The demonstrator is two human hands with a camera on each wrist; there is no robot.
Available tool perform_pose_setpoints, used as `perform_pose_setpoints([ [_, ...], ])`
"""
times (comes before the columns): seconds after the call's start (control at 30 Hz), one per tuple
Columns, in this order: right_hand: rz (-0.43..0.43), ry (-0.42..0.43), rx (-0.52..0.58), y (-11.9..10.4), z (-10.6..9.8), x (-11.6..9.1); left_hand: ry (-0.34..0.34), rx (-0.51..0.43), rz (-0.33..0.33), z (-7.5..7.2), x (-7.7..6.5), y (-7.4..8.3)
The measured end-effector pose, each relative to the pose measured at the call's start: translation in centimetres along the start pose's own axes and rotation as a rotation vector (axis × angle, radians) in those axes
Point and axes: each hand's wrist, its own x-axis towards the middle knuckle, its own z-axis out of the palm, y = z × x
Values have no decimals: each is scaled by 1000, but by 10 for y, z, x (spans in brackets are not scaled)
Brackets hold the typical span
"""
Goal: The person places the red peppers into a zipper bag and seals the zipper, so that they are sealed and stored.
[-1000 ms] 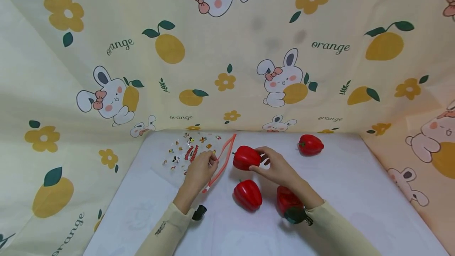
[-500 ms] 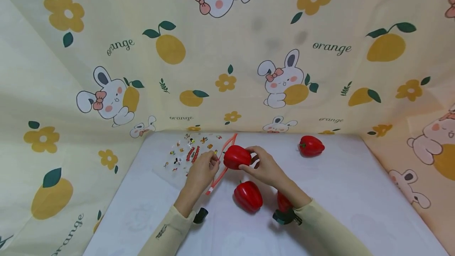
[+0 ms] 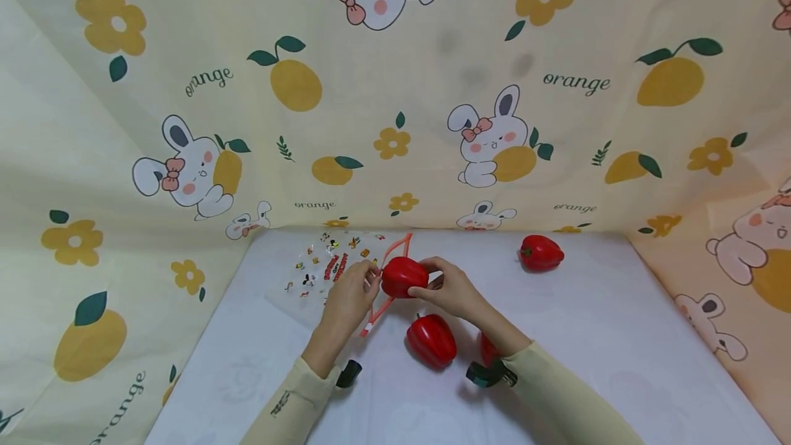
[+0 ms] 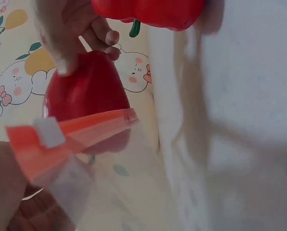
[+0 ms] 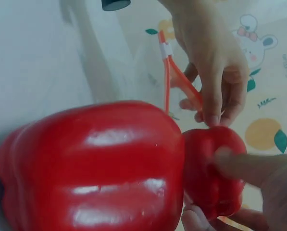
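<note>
Red bell pepper held at the mouth of a clear zip bag

The red bell pepper (image 3: 403, 277) is found raised above the desk (image 3: 247, 376), beside the left hand (image 3: 350, 294). It is gripped by the right hand (image 3: 454, 290), with the thumb on one flank and fingers on the other. The orange zip strip (image 4: 93, 121) of the zip bag (image 3: 309, 273) is pinched by the left hand, and the strip's two sides are parted.

Handling: the pepper is judged light and firm, and possibly artificial given its even gloss. Slipping is considered likely if it is held by the smooth skin with fingertips alone. The hold is best taken across the widest lobes, toward the blunt end. The bag is judged thin, limp and easily collapsed; it is best held by the stiffer strip.

Orientation: the pepper's long axis is judged to run roughly crosswise, from the right hand toward the bag. The blunt end is set on the right hand's side. What appears to be the stem is dimly seen through clear film in the left wrist view. Whether that end lies inside the bag or behind it cannot be told.

A second pepper (image 3: 431, 340) is noted on the desk, nearer the wearer.
</note>
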Motion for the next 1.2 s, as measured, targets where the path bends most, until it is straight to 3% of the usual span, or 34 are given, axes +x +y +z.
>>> perform_pose_setpoints([
  [0.2,17,-23,20,-1,5,3,23,34,8,-3,-2,3],
  [0.43,72,21,32,-4,12,8,29,29,1,-7,-3,6],
  [0.63,54,71,19,-6,16,16,-3,-10,16,-9,-1,3],
  [0.87,40,74,46,-5,25,23,-27,-39,15,-10,0,2],
  [1.2,36,95,51,-10,37,31,-24,-17,41,-9,0,3],
])
